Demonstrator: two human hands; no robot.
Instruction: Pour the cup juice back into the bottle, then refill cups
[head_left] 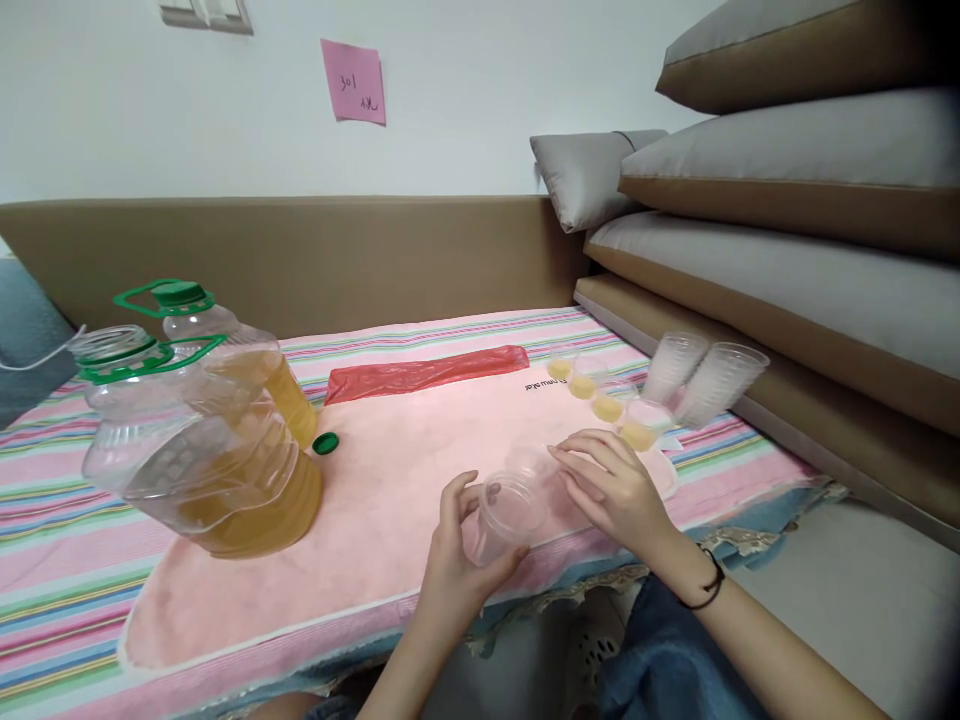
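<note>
My left hand (465, 540) is wrapped round a clear plastic cup (510, 508), tilted with its mouth toward me; no liquid shows in it. Just behind it is a second clear plastic cup (529, 460), partly hidden and faint against the pink cloth. At that cup's right side the fingertips of my right hand (604, 480) are pinched together on its rim. A row of clear cups with yellow liquid (607, 407) runs beyond my right hand, the nearest one (639, 432) close to my knuckles. Two stacks of clear cups (720, 383) lie tilted at the right.
On the left stand two big bottles of yellow liquid, the nearer one (255, 500) uncapped, the farther one (289, 395) with a green cap. A loose green cap (325, 443) and a folded red plastic bag (427, 374) lie on the pink cloth (360, 520). Cushions (780, 240) are piled right.
</note>
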